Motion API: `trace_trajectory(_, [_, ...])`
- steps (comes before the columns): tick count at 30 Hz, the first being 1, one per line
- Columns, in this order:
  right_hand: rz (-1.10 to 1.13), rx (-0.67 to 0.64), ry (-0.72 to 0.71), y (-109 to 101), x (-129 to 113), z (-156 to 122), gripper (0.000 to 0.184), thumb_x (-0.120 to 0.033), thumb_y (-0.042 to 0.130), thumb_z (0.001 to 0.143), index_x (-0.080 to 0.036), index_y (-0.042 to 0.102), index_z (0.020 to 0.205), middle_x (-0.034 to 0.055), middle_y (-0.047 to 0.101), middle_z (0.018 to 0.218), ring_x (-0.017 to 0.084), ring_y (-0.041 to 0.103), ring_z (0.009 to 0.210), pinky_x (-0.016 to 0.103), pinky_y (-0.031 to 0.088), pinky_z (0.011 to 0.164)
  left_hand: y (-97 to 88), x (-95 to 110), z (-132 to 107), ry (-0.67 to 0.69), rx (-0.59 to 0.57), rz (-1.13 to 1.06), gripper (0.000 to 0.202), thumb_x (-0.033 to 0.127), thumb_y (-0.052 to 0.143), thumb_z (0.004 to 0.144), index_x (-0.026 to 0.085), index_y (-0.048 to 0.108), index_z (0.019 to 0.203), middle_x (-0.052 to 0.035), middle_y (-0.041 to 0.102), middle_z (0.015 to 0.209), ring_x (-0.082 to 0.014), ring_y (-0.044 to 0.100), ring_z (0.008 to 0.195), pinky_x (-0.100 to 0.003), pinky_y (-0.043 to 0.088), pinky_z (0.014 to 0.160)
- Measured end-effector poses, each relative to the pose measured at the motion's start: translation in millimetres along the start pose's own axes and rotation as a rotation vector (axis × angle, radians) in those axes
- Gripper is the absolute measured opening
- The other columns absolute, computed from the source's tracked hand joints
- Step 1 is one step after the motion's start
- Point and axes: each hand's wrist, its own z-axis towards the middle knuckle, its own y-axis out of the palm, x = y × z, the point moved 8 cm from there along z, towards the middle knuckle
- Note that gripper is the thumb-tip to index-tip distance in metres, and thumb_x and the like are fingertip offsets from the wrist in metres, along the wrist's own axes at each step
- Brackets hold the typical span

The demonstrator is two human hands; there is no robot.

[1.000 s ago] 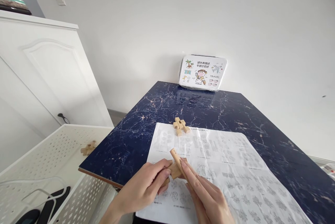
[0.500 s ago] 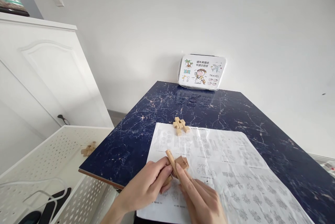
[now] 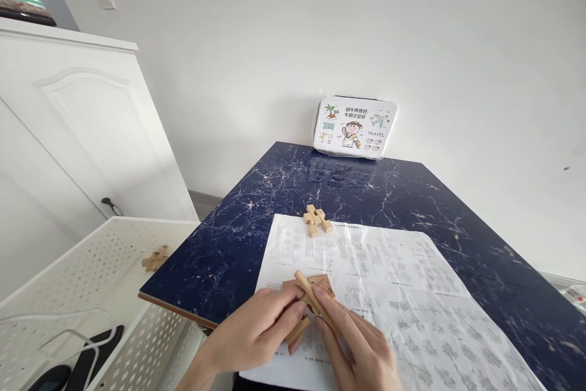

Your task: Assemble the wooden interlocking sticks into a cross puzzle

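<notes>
Wooden pieces (image 3: 300, 331) over the printed sheet (image 3: 394, 275) show more than before, my left hand (image 3: 254, 327) pinching them, my right hand (image 3: 361, 342) pinching their slim rod (image 3: 303, 282).

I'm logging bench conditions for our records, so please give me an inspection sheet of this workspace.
Surface: dark blue marbled table, printed sheet spread across its near part.
Job's things: wooden pieces, held; block cluster at the sheet's far edge.
Clutter: illustrated case at the table's far end; wooden assembly in the perforated basket.
Grips: left grip and right grip both closed on the wooden pieces.
Cables: white cable at the basket.
Surroundings: white cabinet at left, pale wall behind.
</notes>
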Motion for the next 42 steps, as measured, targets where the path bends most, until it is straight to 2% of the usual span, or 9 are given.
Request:
trace_trajectory(7, [0.021, 0.027, 0.016, -3.0, -3.2, 3.5, 0.041, -0.02, 0.059, 0.105, -0.024, 0.064, 0.146, 0.0065, 0.081, 0.116, 0.021, 0.082, 0.093, 0.024, 0.068, 0.079, -0.6, 4.9, 0.4, 0.048, -0.009, 0.133, 0.032, 0.031, 0.036, 0.113, 0.02, 0.056, 0.09, -0.0005, 0.062, 0.071, -0.0153, 0.055, 0.064, -0.027, 0.046, 0.068])
trace_trajectory(12, [0.005, 0.047, 0.015, -3.1, -2.4, 0.6, 0.041, -0.017, 0.056, 0.106, -0.026, 0.066, 0.144, 0.0059, 0.083, 0.111, 0.017, 0.082, 0.076, 0.022, 0.067, 0.067, 1.9, 6.6, 1.4, 0.044, -0.011, 0.122, 0.033, 0.032, 0.037, 0.112, 0.02, 0.056, 0.089, -0.001, 0.064, 0.071, -0.0161, 0.056, 0.063, -0.028, 0.046, 0.068])
trace_trajectory(19, [0.008, 0.075, 0.015, -7.5, -3.5, 3.6, 0.038, -0.017, 0.054, 0.106, -0.027, 0.069, 0.14, 0.0047, 0.083, 0.108, 0.017, 0.082, 0.079, 0.02, 0.067, 0.069, 3.6, 6.3, 1.0, 0.036, -0.049, 0.06, 0.03, 0.033, 0.038, 0.112, 0.021, 0.055, 0.09, -0.001, 0.065, 0.071, -0.0159, 0.059, 0.063, -0.028, 0.048, 0.069])
trace_trajectory(24, [0.063, -0.027, 0.006, -6.1, -4.6, 6.6, 0.037, -0.019, 0.054, 0.108, -0.025, 0.066, 0.142, 0.006, 0.082, 0.113, 0.019, 0.082, 0.083, 0.021, 0.067, 0.071, 2.4, -0.1, -0.6, 0.011, -0.052, 0.032, 0.031, 0.036, 0.037, 0.112, 0.02, 0.057, 0.095, -0.0016, 0.066, 0.07, -0.016, 0.058, 0.062, -0.028, 0.048, 0.066])
trace_trajectory(28, [0.073, -0.013, 0.038, -6.9, -1.7, 4.1, 0.035, -0.018, 0.054, 0.108, -0.025, 0.068, 0.139, 0.0053, 0.082, 0.114, 0.02, 0.082, 0.09, 0.022, 0.067, 0.076, 1.4, 1.1, 1.0, -0.006, -0.035, -0.018, 0.032, 0.037, 0.038, 0.112, 0.02, 0.057, 0.092, -0.0002, 0.062, 0.069, -0.0144, 0.055, 0.06, -0.027, 0.046, 0.063])
trace_trajectory(36, [0.045, 0.036, 0.038, -6.7, -5.5, 1.2, 0.038, -0.017, 0.054, 0.108, -0.027, 0.065, 0.143, 0.0039, 0.084, 0.101, 0.017, 0.081, 0.073, 0.022, 0.066, 0.067, 2.4, -5.7, 2.9, -0.056, -0.01, -0.074, 0.035, 0.044, 0.045, 0.111, 0.016, 0.063, 0.099, -0.0001, 0.068, 0.066, -0.0123, 0.058, 0.057, -0.023, 0.043, 0.056])
trace_trajectory(42, [0.077, -0.007, 0.07, -3.9, -1.7, 0.2, 0.041, -0.013, 0.056, 0.106, -0.027, 0.063, 0.144, 0.0043, 0.082, 0.112, 0.019, 0.082, 0.085, 0.024, 0.066, 0.074, -0.3, -2.3, 3.2, -0.039, 0.014, -0.063, 0.037, 0.045, 0.047, 0.11, 0.016, 0.063, 0.095, 0.0003, 0.067, 0.066, -0.011, 0.056, 0.056, -0.022, 0.041, 0.055])
